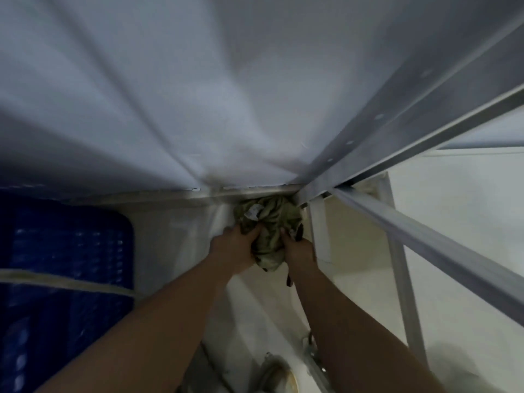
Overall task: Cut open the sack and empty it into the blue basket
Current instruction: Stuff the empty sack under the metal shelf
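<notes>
Both bare forearms reach straight forward and down from the bottom edge, converging toward the middle. The left hand (236, 246) and right hand (297, 249) meet on a crumpled green cloth (268, 222), one on each side of it. Each grip is clenched on the fabric, fingers sunk into its folds and the backs of the hands turned toward the camera.

The cloth bulges out just below the lower hem of the white sack (184, 109), which hangs overhead and fills the upper frame, its creases running down toward the bundle. The picture is too blurred to show the sack's opening.

The blue basket (65, 265) stands at the left, below the sack, with a pale strap across it. A grey metal frame (411, 217) slants along the right.
</notes>
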